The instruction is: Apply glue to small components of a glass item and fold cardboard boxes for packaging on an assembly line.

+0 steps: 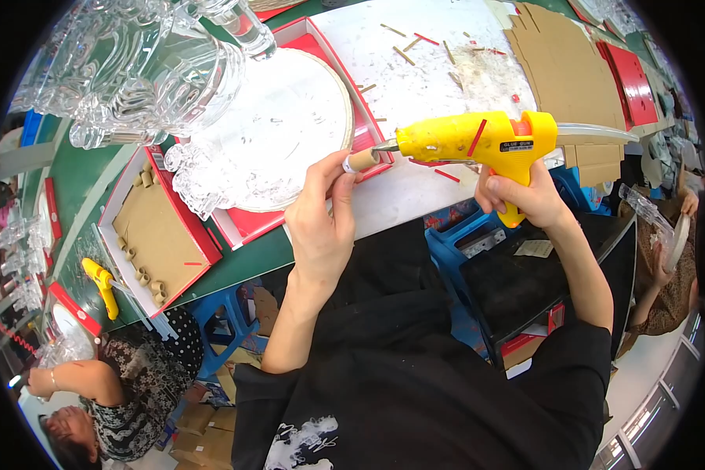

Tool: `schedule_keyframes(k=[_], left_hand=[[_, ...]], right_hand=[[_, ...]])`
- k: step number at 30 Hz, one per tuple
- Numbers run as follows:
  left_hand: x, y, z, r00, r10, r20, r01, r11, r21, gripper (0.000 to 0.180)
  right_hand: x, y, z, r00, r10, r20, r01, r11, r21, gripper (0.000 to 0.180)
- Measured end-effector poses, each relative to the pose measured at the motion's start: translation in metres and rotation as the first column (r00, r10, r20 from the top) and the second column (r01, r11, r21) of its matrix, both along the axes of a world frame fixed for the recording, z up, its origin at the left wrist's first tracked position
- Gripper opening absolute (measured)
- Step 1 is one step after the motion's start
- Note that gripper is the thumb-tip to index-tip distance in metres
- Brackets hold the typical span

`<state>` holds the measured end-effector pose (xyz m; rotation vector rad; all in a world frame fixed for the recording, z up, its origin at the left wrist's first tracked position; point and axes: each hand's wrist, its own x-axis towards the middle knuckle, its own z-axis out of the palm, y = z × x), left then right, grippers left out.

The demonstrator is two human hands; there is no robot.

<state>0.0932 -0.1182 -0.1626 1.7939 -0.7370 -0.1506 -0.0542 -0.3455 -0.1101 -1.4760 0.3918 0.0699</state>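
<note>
My left hand [321, 223] pinches a short brown cardboard tube [362, 160] between thumb and fingers, over the near edge of a red-and-white box tray [315, 30]. A yellow glue gun [450, 139] lies level in my right hand [528, 194], fingers wrapped round its grip. Its metal nozzle points left and meets the tube's open end; whether it touches cannot be made out. From the gun's back a clear glue stick [603, 133] sticks out. In the tray lies a round white disc [297, 117], left of my left hand.
Clear plastic pieces [149, 78] crowd the upper left. A shallow box [153, 258] holds several cardboard tubes; beside it lies another yellow glue gun [100, 286]. Scraps dot the white table cover [462, 47], with flat cardboard [567, 63] at right. People work at both sides.
</note>
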Motion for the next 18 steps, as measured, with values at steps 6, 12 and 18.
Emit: schedule_keyframes(k=[6,12,18], left_hand=[[-0.0003,0.0006,0.0012,1.000,-0.012,-0.029,0.012,1.000,0.028,0.020],[0.0000,0.0014,0.0007,0.999,-0.015,-0.034,0.016,1.000,0.015,0.020],[0.0001,0.0002,0.0001,1.000,0.007,-0.025,-0.008,1.000,-0.007,0.020]], right_hand=[[-0.0014,-0.0016,0.0003,0.999,0.007,-0.032,-0.008,1.000,-0.013,0.019],[-0.0021,0.0001,0.0000,1.000,-0.003,-0.012,0.004,1.000,0.016,0.020],[-0.0016,0.0004,0.0007,1.000,-0.007,-0.023,0.007,1.000,0.009,0.021]])
